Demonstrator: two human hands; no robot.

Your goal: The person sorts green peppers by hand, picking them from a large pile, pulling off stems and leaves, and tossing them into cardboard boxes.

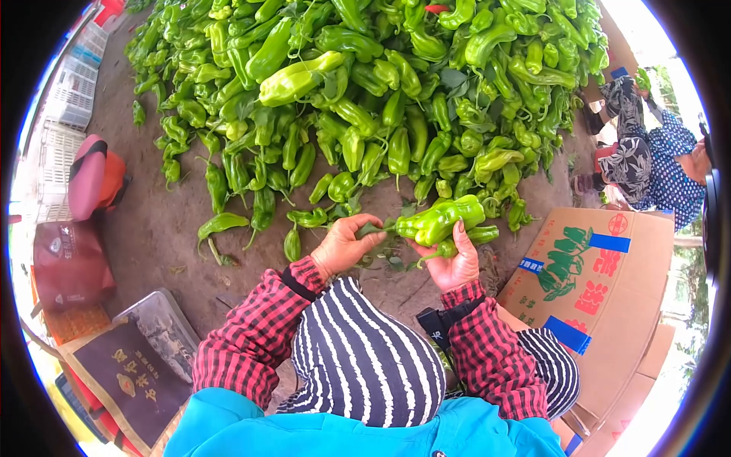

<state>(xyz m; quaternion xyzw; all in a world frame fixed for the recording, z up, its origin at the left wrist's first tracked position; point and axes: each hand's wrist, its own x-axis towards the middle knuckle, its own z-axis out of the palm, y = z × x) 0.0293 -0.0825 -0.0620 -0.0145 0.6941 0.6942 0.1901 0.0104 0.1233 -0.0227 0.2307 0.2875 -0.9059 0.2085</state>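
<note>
Green peppers (440, 219) are held in my right hand (455, 263), its thumb lying over them, in front of the big pile. A green leaf (371, 228) at their stem end is pinched between the fingertips of my left hand (346, 245). Just beyond my hands spreads a large heap of green peppers (365, 84) on the brown ground, with a few loose ones such as a pepper (221, 222) at its near left edge. Bits of leaf and stem lie on the ground under my hands.
A cardboard box (594, 282) with blue tape stands close on the right. Another person (647, 145) sits at the upper right. On the left are white crates (68, 99), a pink and orange stool (95, 177), a maroon bag (72, 263) and a dark printed bag (133, 377).
</note>
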